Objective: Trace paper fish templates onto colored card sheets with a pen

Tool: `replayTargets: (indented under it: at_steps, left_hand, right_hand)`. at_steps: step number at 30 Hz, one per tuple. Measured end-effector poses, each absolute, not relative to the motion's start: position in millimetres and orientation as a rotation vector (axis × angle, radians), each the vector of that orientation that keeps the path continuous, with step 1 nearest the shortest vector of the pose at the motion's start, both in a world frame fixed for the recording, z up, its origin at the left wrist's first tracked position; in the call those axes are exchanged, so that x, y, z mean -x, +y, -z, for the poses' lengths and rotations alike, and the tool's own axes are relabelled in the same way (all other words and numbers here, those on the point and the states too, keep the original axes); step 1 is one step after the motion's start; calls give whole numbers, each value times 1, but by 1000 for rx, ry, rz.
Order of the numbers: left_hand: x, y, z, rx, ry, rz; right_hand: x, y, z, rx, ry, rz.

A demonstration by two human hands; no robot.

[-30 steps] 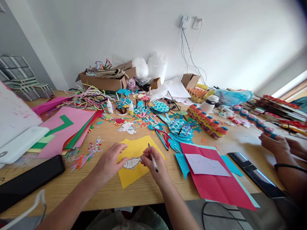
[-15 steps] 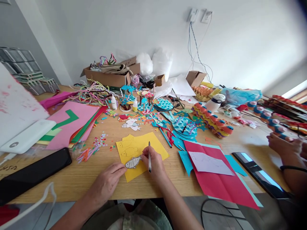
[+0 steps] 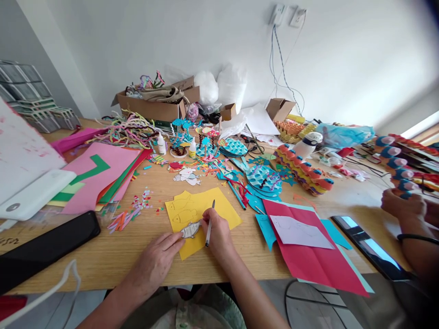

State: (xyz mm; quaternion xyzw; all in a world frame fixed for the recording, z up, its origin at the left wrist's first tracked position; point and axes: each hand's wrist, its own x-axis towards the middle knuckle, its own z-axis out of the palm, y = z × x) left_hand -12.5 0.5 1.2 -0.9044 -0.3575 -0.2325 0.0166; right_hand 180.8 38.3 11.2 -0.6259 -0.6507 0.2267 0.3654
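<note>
A striped fish cutout (image 3: 191, 230) lies on yellow paper (image 3: 224, 205), nearer the person than two fish outlines (image 3: 183, 215) drawn there. At the yellow paper's near left edge, the left hand (image 3: 156, 257) rests with fingers extended, gripping nothing, its fingertips at the fish's head, probably to stop it sliding. Over the yellow paper, the right hand (image 3: 218, 232) grasps a pen (image 3: 209, 234), seemingly tucked aside so fingertips can steady the tail. Right of the yellow paper lies a red sheet (image 3: 291, 260).

Looks like cluttered craft workroom: shows coloured paper (image 3: 121, 157) at nine o'clock, pipe cleaners (image 3: 125, 133) and crammed cardboard box (image 3: 151, 109) at ten, painted egg-carton strip (image 3: 303, 172) at three.
</note>
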Motion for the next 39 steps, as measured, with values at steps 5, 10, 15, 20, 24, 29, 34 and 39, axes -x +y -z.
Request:
replayTargets:
  at_steps: [5,10,15,20,24,29,34,39]
  left_hand:
    - [13,1,4,2811,-1122,656]
    - [14,1,8,2811,-1114,634]
    - [13,0,8,2786,-1119,630]
    - [13,0,7,2768,-1107,640]
    - [13,0,6,2791,-1131,605]
    - [12,-1,4,2756,-1088,593]
    - [12,-2,6,2684,-1019,598]
    - [11,-2,6,2661,-1005,569]
  right_hand:
    - [-179,35,-13,1618,-1703,-533]
    - [-178,34,-8,1603,-1709,-494]
    - [-177,34,-5,1623,-1713,-515]
    - [-177,34,-7,1658,-1726,-512]
    - [-177,34,-8,1662,-1743,-510]
    - [-177,32,-6,1621,-1761,-488]
    - [-177,33,-6,1618,-1777,-497]
    - [-178,33,-6,1593,-1768,-505]
